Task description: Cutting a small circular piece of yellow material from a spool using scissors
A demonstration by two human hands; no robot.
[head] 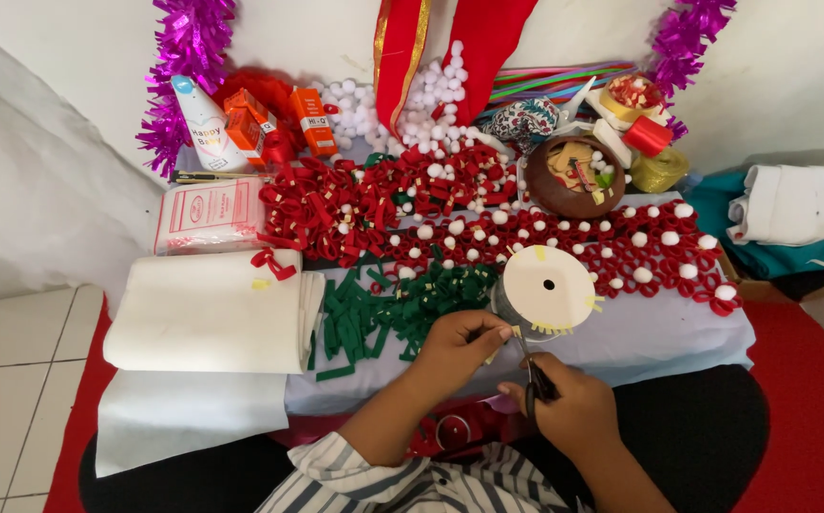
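Note:
My left hand (457,344) pinches a strip of pale tape pulled from a big cream tape roll (547,288) that lies flat on the low table. My right hand (564,397) grips small scissors (531,372), whose blades point up at the strip near the roll's front edge. Short yellow tape pieces stick around the roll's rim. Just left of my left hand lies a heap of green felt loops (402,302).
Red felt loops with white pompoms (488,214) cover the table's middle and right. A white felt roll (208,313) lies at left, a wooden bowl (574,176) at back right, orange boxes (312,119) and purple tinsel (184,57) behind. Folded cloth (792,204) sits at far right.

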